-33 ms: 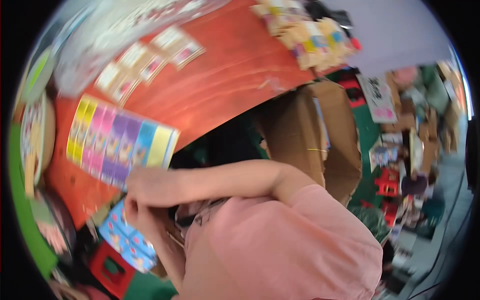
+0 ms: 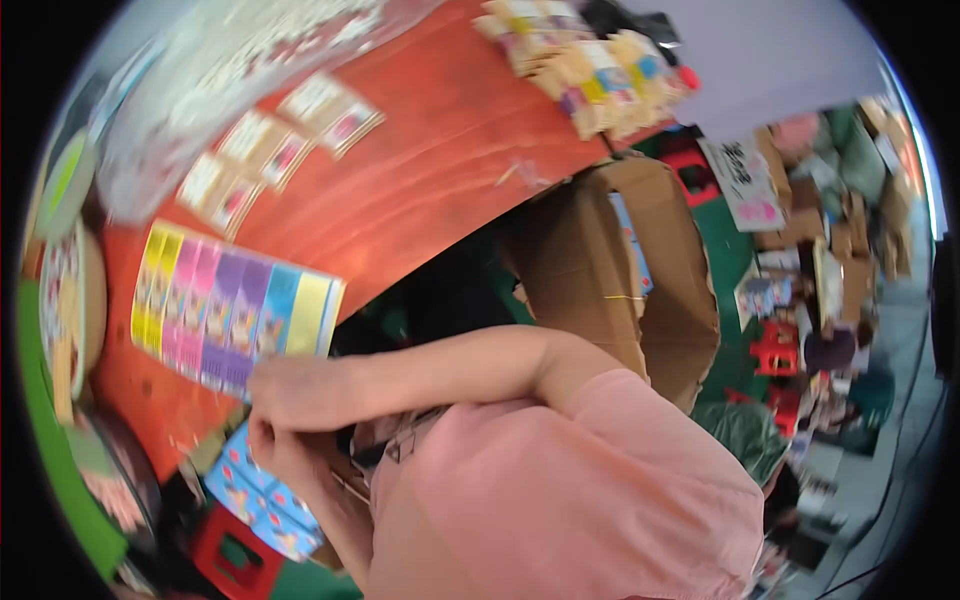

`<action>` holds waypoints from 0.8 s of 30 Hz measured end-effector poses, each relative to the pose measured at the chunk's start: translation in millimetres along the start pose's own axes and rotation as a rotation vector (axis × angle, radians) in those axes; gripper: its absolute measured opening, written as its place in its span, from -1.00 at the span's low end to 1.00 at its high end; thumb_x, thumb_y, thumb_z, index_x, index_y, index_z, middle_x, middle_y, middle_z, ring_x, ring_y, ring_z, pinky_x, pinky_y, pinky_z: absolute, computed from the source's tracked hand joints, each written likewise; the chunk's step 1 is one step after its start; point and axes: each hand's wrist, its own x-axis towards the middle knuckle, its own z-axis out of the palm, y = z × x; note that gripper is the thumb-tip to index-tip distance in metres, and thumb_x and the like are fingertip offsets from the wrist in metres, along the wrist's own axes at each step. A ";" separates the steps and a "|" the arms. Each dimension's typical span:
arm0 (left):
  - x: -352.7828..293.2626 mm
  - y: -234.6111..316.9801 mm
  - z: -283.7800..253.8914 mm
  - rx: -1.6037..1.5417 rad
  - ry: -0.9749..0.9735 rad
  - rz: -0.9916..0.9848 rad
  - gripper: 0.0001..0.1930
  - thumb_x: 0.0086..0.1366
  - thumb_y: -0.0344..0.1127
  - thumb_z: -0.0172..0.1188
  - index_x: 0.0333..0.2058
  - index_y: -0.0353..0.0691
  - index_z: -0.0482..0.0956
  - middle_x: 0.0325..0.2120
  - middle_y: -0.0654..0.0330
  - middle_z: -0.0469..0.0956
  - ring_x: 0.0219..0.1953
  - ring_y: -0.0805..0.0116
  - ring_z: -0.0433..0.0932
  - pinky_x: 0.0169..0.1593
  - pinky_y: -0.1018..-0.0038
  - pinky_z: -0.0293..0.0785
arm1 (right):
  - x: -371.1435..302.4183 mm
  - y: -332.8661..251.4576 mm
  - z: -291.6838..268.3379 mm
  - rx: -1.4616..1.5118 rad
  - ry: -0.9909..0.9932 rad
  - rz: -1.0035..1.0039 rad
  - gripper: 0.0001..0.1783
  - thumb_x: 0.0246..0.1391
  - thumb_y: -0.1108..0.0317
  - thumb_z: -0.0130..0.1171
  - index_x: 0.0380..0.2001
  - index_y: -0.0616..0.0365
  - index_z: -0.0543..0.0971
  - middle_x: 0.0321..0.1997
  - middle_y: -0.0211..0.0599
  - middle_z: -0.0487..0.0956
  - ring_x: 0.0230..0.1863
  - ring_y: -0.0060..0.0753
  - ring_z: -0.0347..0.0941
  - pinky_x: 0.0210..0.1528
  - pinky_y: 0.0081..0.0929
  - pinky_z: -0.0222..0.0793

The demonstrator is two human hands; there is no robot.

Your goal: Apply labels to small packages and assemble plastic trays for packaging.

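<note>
My right hand [image 2: 305, 393] reaches across from the right, back upward, at the lower edge of a colour-striped printed sheet [image 2: 225, 300]. The sheet has yellow, pink, purple, blue and pale yellow bands and lies at the red table's near left part. Just below, my left hand [image 2: 283, 450] is close against the right, its fingers curled in. Whatever is between the two hands is hidden behind them. Blue printed packs [image 2: 262, 505] show beside and under my left hand, below the table's edge.
Three small packets [image 2: 330, 112] lie farther back on the red table [image 2: 430, 150], near a clear plastic bag of white pieces [image 2: 270, 55]. Bundled packets [image 2: 610, 85] are stacked at the far right. An open cardboard box [image 2: 575, 270] stands beside the table. A red stool [image 2: 235, 550] is below.
The whole view has turned slightly, so table and packets sit a little farther left. Both hands stay together by the sheet, with no clear change of grip.
</note>
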 end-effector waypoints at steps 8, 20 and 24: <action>6.4 -1.4 -5.6 0.050 0.042 -0.024 -0.85 0.32 -0.53 0.22 -0.14 -0.35 0.58 -0.19 0.25 0.60 -0.16 0.52 0.54 -0.06 0.55 0.45 | 7.6 -3.8 -6.7 -0.101 -0.077 -0.006 -0.81 -0.18 0.34 0.19 -0.63 0.27 0.65 -0.54 -0.01 0.61 -0.41 0.06 0.58 -0.38 -0.10 0.48; 16.2 3.4 -16.7 0.204 -0.018 -0.052 -0.80 0.34 -0.46 0.17 -0.06 -0.24 0.54 -0.16 0.22 0.54 -0.10 0.41 0.49 -0.04 0.40 0.40 | 7.8 3.9 1.0 0.011 -0.056 -0.056 -0.81 -0.21 0.35 0.21 -0.66 0.25 0.68 -0.62 -0.05 0.61 -0.53 -0.01 0.59 -0.47 -0.08 0.49; 15.5 10.1 -26.3 0.333 -0.108 -0.033 -0.78 0.38 -0.37 0.14 -0.03 -0.22 0.53 -0.14 0.21 0.54 -0.09 0.40 0.50 -0.04 0.41 0.40 | 6.0 -9.7 12.8 -0.200 -0.017 0.039 -0.84 -0.24 0.39 0.21 -0.64 0.25 0.70 -0.61 -0.04 0.62 -0.54 -0.03 0.59 -0.51 -0.09 0.48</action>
